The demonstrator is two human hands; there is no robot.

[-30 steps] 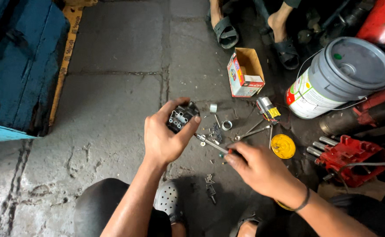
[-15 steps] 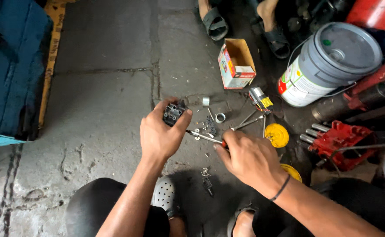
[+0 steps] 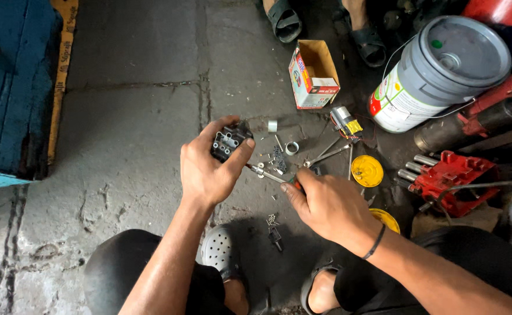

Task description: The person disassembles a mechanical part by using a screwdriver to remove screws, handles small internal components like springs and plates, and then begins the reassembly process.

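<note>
The left hand (image 3: pixel 206 169) clasps a small black metal part (image 3: pixel 229 142) above the concrete floor (image 3: pixel 133 111), turned toward the screwdriver (image 3: pixel 267 174) that the right hand (image 3: pixel 329 205) grips by its handle, tip meeting the part.

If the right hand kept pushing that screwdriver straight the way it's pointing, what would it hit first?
Most likely the small black part held in the left hand. The right hand aims the screwdriver up-left at it; its tip seems nearly touching.
</note>
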